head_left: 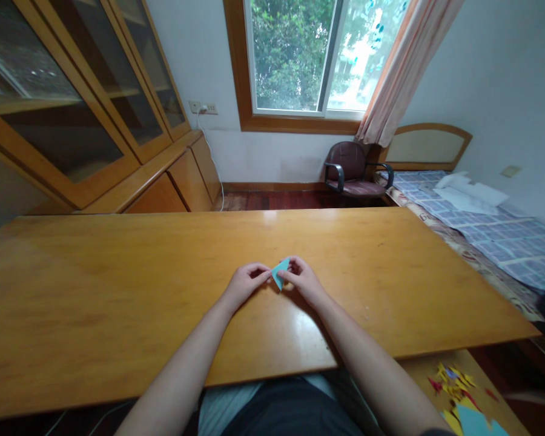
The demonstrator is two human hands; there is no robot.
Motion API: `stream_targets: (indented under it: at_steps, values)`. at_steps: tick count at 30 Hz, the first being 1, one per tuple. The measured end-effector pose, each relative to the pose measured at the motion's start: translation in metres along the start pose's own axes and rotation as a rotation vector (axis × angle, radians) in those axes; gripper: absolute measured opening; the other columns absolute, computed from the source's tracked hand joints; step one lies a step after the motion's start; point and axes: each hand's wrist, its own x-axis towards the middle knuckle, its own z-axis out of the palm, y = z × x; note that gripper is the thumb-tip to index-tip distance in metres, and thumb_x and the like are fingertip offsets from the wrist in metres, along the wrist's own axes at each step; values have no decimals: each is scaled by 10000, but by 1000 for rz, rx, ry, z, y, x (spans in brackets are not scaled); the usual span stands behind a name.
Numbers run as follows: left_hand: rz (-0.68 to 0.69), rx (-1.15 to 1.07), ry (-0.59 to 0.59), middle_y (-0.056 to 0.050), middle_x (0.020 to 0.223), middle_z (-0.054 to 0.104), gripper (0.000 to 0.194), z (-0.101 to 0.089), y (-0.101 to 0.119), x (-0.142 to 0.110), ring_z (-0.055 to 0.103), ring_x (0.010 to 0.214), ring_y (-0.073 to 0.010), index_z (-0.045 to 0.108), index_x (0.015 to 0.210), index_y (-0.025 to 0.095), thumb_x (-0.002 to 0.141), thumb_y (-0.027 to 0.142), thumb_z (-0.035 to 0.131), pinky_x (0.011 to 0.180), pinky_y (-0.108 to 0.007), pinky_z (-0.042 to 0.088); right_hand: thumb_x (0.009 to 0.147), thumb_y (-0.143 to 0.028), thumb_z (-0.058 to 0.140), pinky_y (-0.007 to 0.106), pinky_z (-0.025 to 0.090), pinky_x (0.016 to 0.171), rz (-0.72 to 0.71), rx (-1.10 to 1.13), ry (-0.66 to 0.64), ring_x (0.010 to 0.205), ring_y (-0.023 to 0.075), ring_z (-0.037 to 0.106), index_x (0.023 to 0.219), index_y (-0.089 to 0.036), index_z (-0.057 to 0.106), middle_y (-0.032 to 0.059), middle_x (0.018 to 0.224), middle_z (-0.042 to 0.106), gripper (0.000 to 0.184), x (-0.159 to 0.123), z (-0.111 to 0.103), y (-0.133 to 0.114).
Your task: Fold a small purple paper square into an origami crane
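A small light-blue piece of folded paper [279, 270], roughly triangular with a point facing down, is held just above the wooden table [131, 303]. My right hand [301, 280] pinches it from the right, thumb across its front and fingers behind. From the other side, my left hand [249, 281] is closed, thumb and forefinger pressed together at the paper's left corner. The fold's back side is hidden by my right fingers.
At lower right, a lower surface carries several small yellow and red folded paper pieces [454, 381] and light-blue paper sheets [475, 419]. Beyond the table stand a glass-door cabinet [163, 136], an armchair [349, 169] and a bed [485, 212].
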Motion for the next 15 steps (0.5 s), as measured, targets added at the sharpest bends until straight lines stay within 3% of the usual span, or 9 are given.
stream_targets:
  at_steps: [5, 15]
  values:
    - [-16, -12, -10, -32, 730, 706, 248, 1, -1, 0, 627, 704, -165, 708, 774, 154, 807, 399, 677, 693, -257, 490, 698, -384, 813, 308, 479, 750, -10, -43, 1, 770, 168, 597, 962, -197, 654, 10, 828, 661, 360, -1, 0, 1]
    - [-10, 68, -20, -42, 762, 718, 240, 4, -4, 2, 638, 720, -170, 721, 794, 156, 813, 389, 666, 683, -252, 491, 669, -343, 798, 259, 438, 655, -22, -76, 70, 673, 134, 547, 968, -198, 633, -34, 720, 596, 371, -1, 4, 1]
